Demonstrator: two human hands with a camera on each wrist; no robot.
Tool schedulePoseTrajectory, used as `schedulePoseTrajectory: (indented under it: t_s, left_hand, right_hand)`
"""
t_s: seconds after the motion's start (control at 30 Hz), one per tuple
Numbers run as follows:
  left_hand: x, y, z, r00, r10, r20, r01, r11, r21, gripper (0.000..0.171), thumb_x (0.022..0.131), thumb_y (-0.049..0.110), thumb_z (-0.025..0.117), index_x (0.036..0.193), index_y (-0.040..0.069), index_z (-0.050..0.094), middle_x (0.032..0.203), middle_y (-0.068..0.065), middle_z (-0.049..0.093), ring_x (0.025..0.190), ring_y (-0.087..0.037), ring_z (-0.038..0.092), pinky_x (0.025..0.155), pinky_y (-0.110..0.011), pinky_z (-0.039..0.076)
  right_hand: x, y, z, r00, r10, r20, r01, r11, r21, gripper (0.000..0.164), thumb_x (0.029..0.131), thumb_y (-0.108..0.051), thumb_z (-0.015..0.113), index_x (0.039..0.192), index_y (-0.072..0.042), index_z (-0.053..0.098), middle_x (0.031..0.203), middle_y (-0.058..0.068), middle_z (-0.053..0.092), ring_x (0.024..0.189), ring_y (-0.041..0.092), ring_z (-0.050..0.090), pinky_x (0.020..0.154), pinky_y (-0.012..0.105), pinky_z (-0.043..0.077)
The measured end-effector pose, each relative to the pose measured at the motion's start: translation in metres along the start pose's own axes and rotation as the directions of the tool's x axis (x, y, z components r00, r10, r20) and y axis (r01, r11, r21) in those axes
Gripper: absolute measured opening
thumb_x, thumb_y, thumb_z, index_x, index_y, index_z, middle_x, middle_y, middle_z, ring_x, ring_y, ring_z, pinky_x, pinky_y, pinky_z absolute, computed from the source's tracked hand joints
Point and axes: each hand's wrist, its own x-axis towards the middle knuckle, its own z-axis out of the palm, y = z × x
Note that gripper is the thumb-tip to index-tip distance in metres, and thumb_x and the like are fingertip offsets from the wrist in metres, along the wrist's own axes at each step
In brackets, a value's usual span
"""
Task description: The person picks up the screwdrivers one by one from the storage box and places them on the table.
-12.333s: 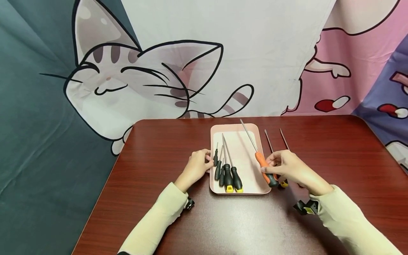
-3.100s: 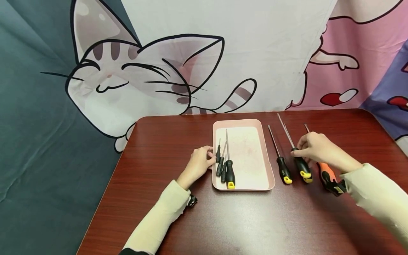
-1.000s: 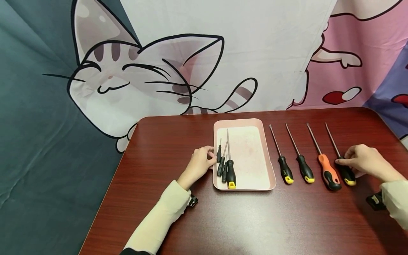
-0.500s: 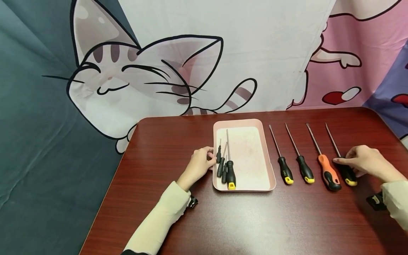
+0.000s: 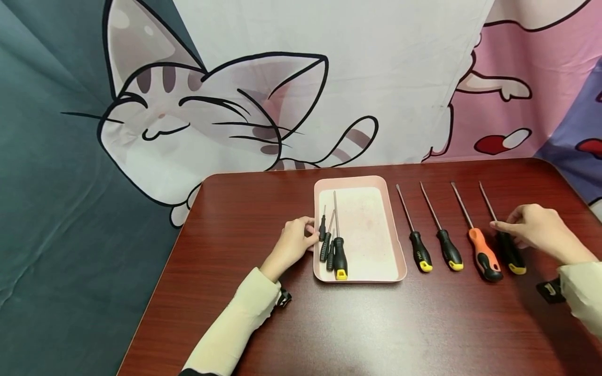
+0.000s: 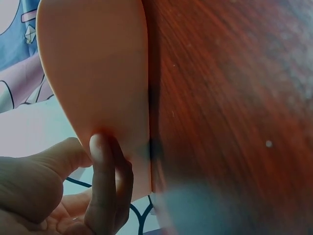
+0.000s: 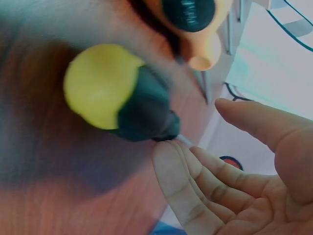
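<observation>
A backdrop (image 5: 160, 120) printed with a smiling cat was seen hung behind the table (image 5: 235, 224), toward eleven o'clock. The left hand (image 5: 293, 241) was placed at the nine o'clock side of the pink tray (image 5: 371, 230), whose wall was pinched between thumb and fingers. Inside the tray, four tools were laid along its left half: first a small black screwdriver (image 5: 322, 228), then two ribbed black drivers (image 5: 325, 247), then a larger black-and-yellow screwdriver (image 5: 340, 259), its shaft aimed at twelve o'clock.

At three o'clock from the tray, four screwdrivers were set apart in a row on the table, their shafts pointed toward eleven o'clock and their handles toward five. The row was begun by a lettered black screwdriver (image 5: 420, 253), followed by a plain black screwdriver (image 5: 450, 251), an orange screwdriver (image 5: 484, 254) and an end screwdriver (image 5: 510, 254) with a yellow butt.

The right hand (image 5: 541, 230) was held at two o'clock from that last handle, its thumb spread well away from the fingers, and nothing was gripped. Whether the handle was touched by a fingertip could not be told.
</observation>
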Motion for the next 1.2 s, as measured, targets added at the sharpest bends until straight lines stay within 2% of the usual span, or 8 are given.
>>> schedulePoseTrajectory:
  t_s: [0.33,0.53,0.73,0.77,0.87,0.93,1.03,1.2]
  left_hand:
    - [0.000,-0.002,0.000,1.000,-0.011,0.002,0.012,1.000,-0.020,0.035,0.089,0.008,0.069,0.121,-0.005,0.065,0.085,-0.003,0.071,0.082,-0.018,0.070,0.087,-0.036,0.054]
    - [-0.002,-0.002,-0.002,1.000,-0.023,0.021,0.024,0.997,-0.072,0.035,0.090,0.007,0.069,0.122,-0.007,0.064,0.087,-0.006,0.072,0.072,-0.013,0.070,0.078,-0.031,0.057]
    - [-0.004,0.003,-0.009,0.999,-0.046,0.024,0.047,0.998,-0.046,0.041,0.093,0.018,0.072,0.126,-0.005,0.063,0.090,-0.005,0.072,0.069,-0.011,0.070,0.085,-0.036,0.055]
    - [-0.004,0.004,-0.010,0.999,-0.043,0.015,0.044,0.999,-0.024,0.042,0.093,0.020,0.072,0.126,-0.004,0.063,0.091,-0.004,0.072,0.068,-0.009,0.069,0.090,-0.037,0.053]
    - [-0.005,0.009,-0.014,0.999,-0.038,-0.006,0.038,0.999,-0.023,0.041,0.093,0.020,0.072,0.125,-0.004,0.064,0.092,-0.005,0.072,0.062,-0.007,0.068,0.093,-0.039,0.051]
    - [-0.005,0.013,-0.016,0.999,-0.037,-0.015,0.036,0.999,-0.036,0.039,0.093,0.018,0.071,0.125,-0.004,0.064,0.093,-0.005,0.072,0.055,-0.007,0.067,0.092,-0.039,0.051]
    - [-0.006,0.019,-0.019,0.999,-0.017,-0.035,0.016,1.000,-0.021,0.037,0.093,0.017,0.070,0.123,-0.003,0.065,0.092,-0.004,0.072,0.060,-0.010,0.068,0.085,-0.037,0.053]
    - [-0.005,0.032,-0.023,1.000,0.015,-0.002,-0.015,0.999,-0.051,0.035,0.093,0.014,0.068,0.124,-0.003,0.065,0.093,-0.006,0.073,0.063,-0.015,0.071,0.070,-0.029,0.055]
  right_hand:
    - [0.001,-0.029,-0.005,0.993,-0.118,-0.020,0.118,0.993,-0.024,0.052,0.096,-0.039,0.065,0.094,0.013,0.060,0.065,0.004,0.064,0.056,0.022,0.066,0.054,0.038,0.053]
    - [0.002,-0.052,-0.006,0.987,-0.163,0.008,0.163,0.986,0.014,0.051,0.098,-0.038,0.063,0.098,0.013,0.060,0.068,0.005,0.066,0.060,0.023,0.068,0.055,0.036,0.055]
    - [0.009,-0.086,-0.001,0.969,-0.247,0.009,0.247,0.969,-0.010,0.044,0.097,-0.034,0.066,0.097,0.011,0.063,0.067,0.004,0.065,0.058,0.021,0.064,0.056,0.033,0.051]
    - [0.010,-0.092,0.000,0.965,-0.261,0.012,0.261,0.965,-0.002,0.044,0.097,-0.033,0.066,0.097,0.011,0.063,0.067,0.004,0.065,0.057,0.021,0.064,0.055,0.033,0.051]
    - [0.012,-0.110,0.005,0.951,-0.308,0.010,0.308,0.951,0.005,0.039,0.096,-0.030,0.067,0.095,0.009,0.064,0.066,0.003,0.064,0.056,0.020,0.064,0.057,0.033,0.051]
    - [0.013,-0.121,0.008,0.944,-0.330,0.013,0.329,0.944,0.019,0.036,0.096,-0.029,0.067,0.094,0.006,0.064,0.064,0.003,0.063,0.055,0.019,0.064,0.055,0.033,0.049]
    - [0.015,-0.138,0.013,0.937,-0.349,0.031,0.347,0.936,0.053,0.033,0.096,-0.028,0.068,0.094,0.005,0.064,0.064,0.003,0.064,0.056,0.019,0.065,0.056,0.033,0.051]
    - [0.019,-0.159,0.025,0.936,-0.343,0.080,0.334,0.936,0.111,0.034,0.095,-0.026,0.068,0.099,0.007,0.063,0.069,0.008,0.066,0.057,0.023,0.068,0.057,0.034,0.055]
